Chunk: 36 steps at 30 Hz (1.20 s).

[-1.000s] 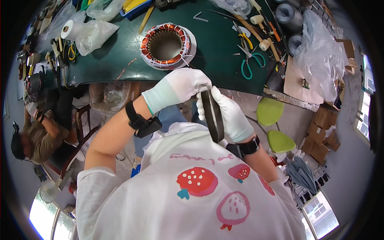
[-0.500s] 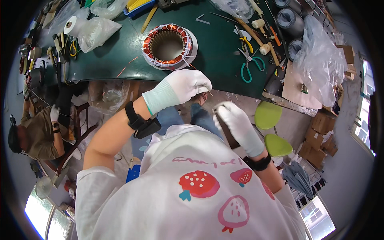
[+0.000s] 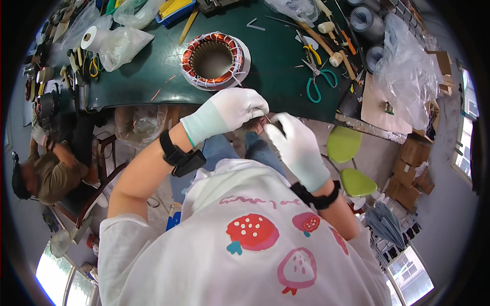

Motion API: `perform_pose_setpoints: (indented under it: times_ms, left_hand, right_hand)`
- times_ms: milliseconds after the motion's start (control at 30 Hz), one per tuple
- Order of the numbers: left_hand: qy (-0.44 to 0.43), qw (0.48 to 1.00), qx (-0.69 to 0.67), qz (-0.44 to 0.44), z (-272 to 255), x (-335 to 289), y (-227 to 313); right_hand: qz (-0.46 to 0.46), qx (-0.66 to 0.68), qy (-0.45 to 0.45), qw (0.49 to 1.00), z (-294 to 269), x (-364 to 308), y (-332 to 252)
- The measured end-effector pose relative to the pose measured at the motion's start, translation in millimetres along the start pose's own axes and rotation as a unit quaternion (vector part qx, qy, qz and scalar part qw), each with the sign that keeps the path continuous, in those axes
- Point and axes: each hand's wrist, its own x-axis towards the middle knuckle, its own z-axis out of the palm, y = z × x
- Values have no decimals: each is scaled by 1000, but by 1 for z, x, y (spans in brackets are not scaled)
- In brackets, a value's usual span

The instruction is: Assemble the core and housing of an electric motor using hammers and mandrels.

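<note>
"What are those gloved hands doing down there, just off the near edge of the surface?"

"The left hand (image 3: pixel 237 109) is curled closed, its fingertips pinched on a thin strand (image 3: pixel 267 118). The strand pokes out toward the other glove, and most of it is too small to make out."

"And the right hand (image 3: pixel 296 143)?"

"Partly bent, thumb and forefinger reaching to the strand with a small gap between them. Whether it grips the strand too, I can't tell from here."

"What's on the green surface (image 3: pixel 132 84) itself?"

"By the near edge, a bit of loose reddish wire (image 3: pixel 156 95). Just beyond the left glove sits a wound ring (image 3: pixel 214 80), copper coils laced with white cord, on a white disc (image 3: pixel 247 57)."

"And toward the right end?"

"Teal-handled scissors (image 3: pixel 313 92) lying open, near the near edge. Past them, yellow-handled pliers (image 3: pixel 311 53), then a pale-headed mallet (image 3: pixel 336 59). A clear plastic bag (image 3: pixel 406 76) is heaped at the near right corner."

"Anything over by the far edge?"

"A blue tray (image 3: pixel 176 16) with yellow pieces in it, and a white roll (image 3: pixel 93 38) farther left. Off the left end, a co-worker (image 3: pixel 56 176) in a brown top sits in a chair."
</note>
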Motion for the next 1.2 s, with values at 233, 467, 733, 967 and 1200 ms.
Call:
perform_pose_setpoints:
  times_ms: [233,467,733,967,1200]
  left_hand:
    - [5,1000,13,25,8,11,-1]
    - [-6,1000,3,3,13,5,-7]
    - [16,1000,12,22,2,-2,6]
    - [28,1000,6,7,2,-2,5]
    - [31,999,19,-2,2,1,7]
  right_hand:
    - [-126,-65,59,988,14,7,21]
    - [61,157,-25,985,17,4,23]
    - [149,470,-163,854,-4,-19,18]
    - [237,540,-209,780,-24,-35,12]
    - [248,640,-148,712,8,-7,3]
